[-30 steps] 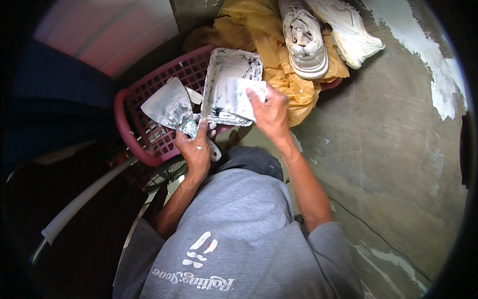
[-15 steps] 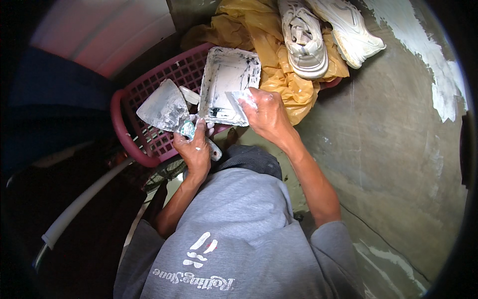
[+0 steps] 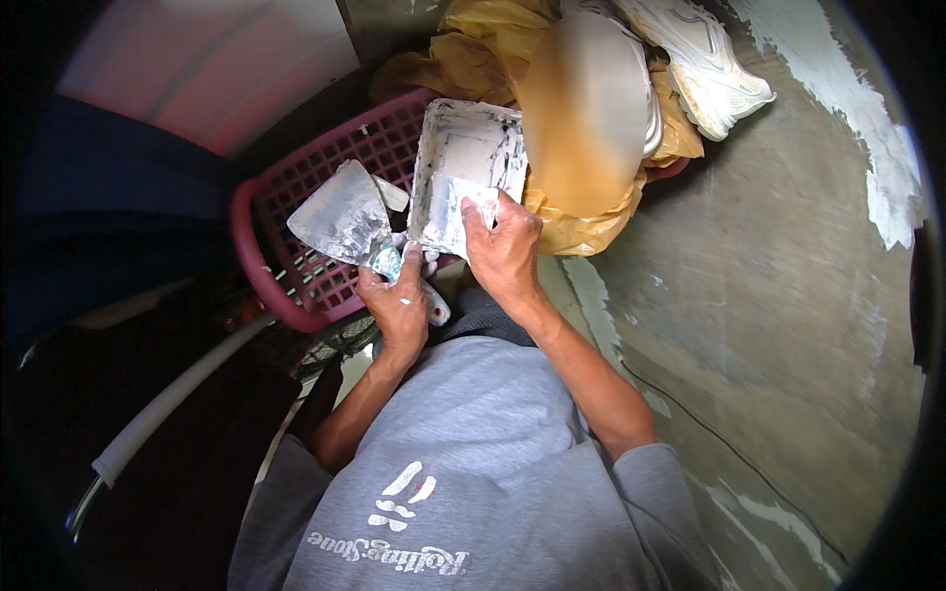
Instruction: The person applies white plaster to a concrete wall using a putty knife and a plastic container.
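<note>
- Angles the left forearm up, with the left hand point(image 3: 397, 295) beside the pink basket point(image 3: 244, 227).
- Clasps the handle of a broad, smeared scraper point(image 3: 340, 217) in the left grip, thumb at the near corner of a white-coated tray point(image 3: 419, 163) over the basket.
- Slants the right forearm inward, with the right hand point(image 3: 507, 246) at the tray's near edge.
- Pinches a flat white scraper point(image 3: 453, 209) over the tray's near end.

White patches point(image 3: 849, 108) on the grey wall point(image 3: 749, 266) suggest a renovation site.
</note>
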Action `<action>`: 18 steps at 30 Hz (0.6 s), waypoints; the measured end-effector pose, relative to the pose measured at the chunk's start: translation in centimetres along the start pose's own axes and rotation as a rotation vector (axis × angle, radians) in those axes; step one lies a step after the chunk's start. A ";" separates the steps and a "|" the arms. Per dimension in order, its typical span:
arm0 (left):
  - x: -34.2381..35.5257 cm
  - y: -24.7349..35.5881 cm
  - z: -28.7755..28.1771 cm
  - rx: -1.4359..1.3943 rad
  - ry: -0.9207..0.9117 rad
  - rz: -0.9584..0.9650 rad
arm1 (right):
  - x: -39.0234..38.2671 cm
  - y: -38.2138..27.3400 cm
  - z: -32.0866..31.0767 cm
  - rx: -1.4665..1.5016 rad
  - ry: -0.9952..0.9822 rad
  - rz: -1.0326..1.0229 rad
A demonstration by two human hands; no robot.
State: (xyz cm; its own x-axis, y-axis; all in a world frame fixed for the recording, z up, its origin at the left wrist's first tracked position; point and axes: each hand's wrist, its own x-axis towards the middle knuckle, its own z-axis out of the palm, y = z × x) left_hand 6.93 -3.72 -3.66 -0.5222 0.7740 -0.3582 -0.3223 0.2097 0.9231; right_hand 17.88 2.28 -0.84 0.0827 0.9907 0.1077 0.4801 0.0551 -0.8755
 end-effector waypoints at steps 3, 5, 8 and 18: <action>-0.3 0.3 0.0 0.003 0.006 0.022 | -0.2 0.3 0.6 0.012 0.030 0.044; -0.1 0.4 -0.1 0.066 -0.010 0.015 | -0.1 0.5 1.0 0.056 0.052 0.067; -0.2 1.0 -0.1 0.156 -0.038 0.037 | 0.1 1.2 1.0 0.126 0.075 0.171; -0.8 2.8 -2.2 0.159 -0.054 -0.014 | -0.3 2.5 -4.5 0.960 0.002 0.495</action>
State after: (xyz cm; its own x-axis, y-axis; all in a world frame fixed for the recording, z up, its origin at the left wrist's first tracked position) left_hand 4.67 -5.04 -1.09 -0.4738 0.8007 -0.3666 -0.1980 0.3088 0.9303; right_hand 22.99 1.55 -0.91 0.0810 0.9296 -0.3595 -0.4919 -0.2764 -0.8256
